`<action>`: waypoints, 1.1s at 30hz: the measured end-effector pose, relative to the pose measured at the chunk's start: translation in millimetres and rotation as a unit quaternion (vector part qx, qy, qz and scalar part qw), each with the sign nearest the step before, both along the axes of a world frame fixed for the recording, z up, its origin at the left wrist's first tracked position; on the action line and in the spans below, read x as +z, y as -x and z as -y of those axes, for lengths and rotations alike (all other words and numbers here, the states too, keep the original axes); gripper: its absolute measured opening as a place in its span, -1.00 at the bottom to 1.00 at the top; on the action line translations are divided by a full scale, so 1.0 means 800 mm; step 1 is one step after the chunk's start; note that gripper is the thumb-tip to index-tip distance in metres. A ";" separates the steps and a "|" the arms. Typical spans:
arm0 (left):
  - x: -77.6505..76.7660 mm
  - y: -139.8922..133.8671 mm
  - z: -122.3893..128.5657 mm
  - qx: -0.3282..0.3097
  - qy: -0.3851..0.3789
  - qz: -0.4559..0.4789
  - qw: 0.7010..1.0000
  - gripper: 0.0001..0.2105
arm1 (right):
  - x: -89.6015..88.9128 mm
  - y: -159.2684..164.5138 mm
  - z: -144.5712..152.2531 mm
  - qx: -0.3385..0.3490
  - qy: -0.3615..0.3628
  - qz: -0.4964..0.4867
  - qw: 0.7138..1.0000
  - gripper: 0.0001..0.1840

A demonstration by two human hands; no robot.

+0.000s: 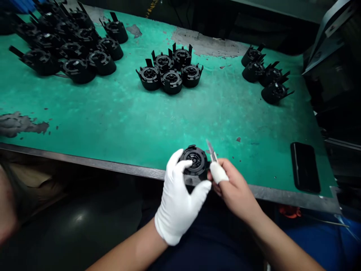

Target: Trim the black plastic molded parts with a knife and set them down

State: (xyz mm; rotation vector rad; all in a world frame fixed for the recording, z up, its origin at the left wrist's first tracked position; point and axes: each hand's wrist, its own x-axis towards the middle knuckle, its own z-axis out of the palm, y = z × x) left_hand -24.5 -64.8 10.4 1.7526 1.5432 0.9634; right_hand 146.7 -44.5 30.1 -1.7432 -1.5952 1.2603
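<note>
A round black plastic housing (199,162) with rings moulded in its face is held at the table's front edge. My left hand (177,199), in a white glove, grips it from the left, its fingers over the rim and its thumb at the near side. In my right hand (229,182) is a utility knife (212,151), its blade pointing up and away. A white cover wraps the right thumb, pressed on the knife; the other right fingers are partly hidden, close to the housing's right side.
Similar black housings stand in a large group (77,69) at far left, a cluster (171,81) at centre back and several (273,92) at right. A dark phone (305,166) lies near the right front corner. The green tabletop (121,120) has worn grey patches. Part of another person (7,203) shows at left.
</note>
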 end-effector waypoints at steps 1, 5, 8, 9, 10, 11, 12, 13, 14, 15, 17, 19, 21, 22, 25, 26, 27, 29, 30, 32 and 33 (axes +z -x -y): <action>0.003 0.001 0.014 -0.031 0.019 -0.023 0.999 -0.39 | -0.005 -0.001 -0.008 -0.027 0.003 -0.014 1.000 -0.71; 0.013 0.010 0.037 -0.076 0.046 -0.057 0.994 -0.16 | 0.010 -0.027 -0.037 0.032 -0.017 0.008 0.999 -0.70; 0.013 0.015 0.006 -0.057 0.016 -0.034 0.998 -0.15 | 0.032 -0.051 -0.035 0.115 -0.055 0.096 0.987 -0.65; 0.012 0.016 -0.008 -0.065 0.011 -0.026 0.997 -0.12 | 0.036 -0.056 -0.031 0.138 -0.061 0.132 0.980 -0.65; 0.010 0.016 -0.023 -0.079 0.013 -0.019 0.997 -0.08 | 0.039 -0.060 -0.026 0.161 -0.063 0.169 0.970 -0.65; 0.008 0.017 -0.037 -0.091 0.017 -0.017 0.996 -0.05 | 0.039 -0.062 -0.022 0.181 -0.066 0.204 0.960 -0.65; 0.006 0.017 -0.048 -0.101 0.021 -0.017 0.994 -0.03 | 0.038 -0.062 -0.019 0.196 -0.072 0.237 0.949 -0.65; 0.004 0.017 -0.057 -0.111 0.022 -0.021 0.993 -0.05 | 0.037 -0.062 -0.018 0.205 -0.081 0.266 0.938 -0.64; 0.003 0.017 -0.063 -0.119 0.021 -0.025 0.992 -0.09 | 0.035 -0.062 -0.017 0.212 -0.089 0.291 0.929 -0.64; 0.002 0.017 -0.068 -0.126 0.017 -0.030 0.991 -0.14 | 0.034 -0.062 -0.018 0.218 -0.095 0.312 0.920 -0.63; 0.002 0.017 -0.072 -0.143 0.008 -0.033 0.989 -0.25 | 0.035 -0.062 -0.022 0.229 -0.098 0.339 0.907 -0.63; 0.004 0.017 -0.073 -0.153 0.002 -0.031 0.988 -0.32 | 0.039 -0.063 -0.025 0.244 -0.082 0.340 0.904 -0.65; 0.006 0.016 -0.074 -0.157 0.000 -0.027 0.987 -0.35 | 0.043 -0.064 -0.024 0.253 -0.051 0.315 0.913 -0.68; 0.007 0.016 -0.075 -0.156 -0.002 -0.024 0.987 -0.35 | 0.044 -0.065 -0.022 0.254 -0.033 0.297 0.920 -0.70; 0.009 0.014 -0.076 -0.150 -0.002 -0.012 0.989 -0.35 | 0.047 -0.063 -0.014 0.240 0.010 0.250 0.938 -0.73; 0.009 0.013 -0.077 -0.149 0.000 -0.007 0.989 -0.36 | 0.046 -0.061 -0.011 0.231 0.018 0.241 0.943 -0.73; 0.009 0.013 -0.077 -0.149 0.003 -0.002 0.989 -0.36 | 0.046 -0.060 -0.008 0.223 0.023 0.232 0.947 -0.73; 0.008 0.012 -0.076 -0.146 0.005 0.005 0.989 -0.39 | 0.042 -0.058 -0.004 0.207 0.023 0.224 0.952 -0.72; 0.007 0.012 -0.075 -0.142 0.000 0.005 0.990 -0.39 | 0.040 -0.056 -0.001 0.202 0.017 0.225 0.953 -0.71; 0.002 0.012 -0.072 -0.126 -0.012 0.004 0.992 -0.36 | 0.035 -0.052 0.005 0.190 -0.006 0.234 0.954 -0.66; 0.000 0.011 -0.070 -0.118 -0.015 0.004 0.993 -0.33 | 0.032 -0.049 0.008 0.184 -0.016 0.236 0.954 -0.64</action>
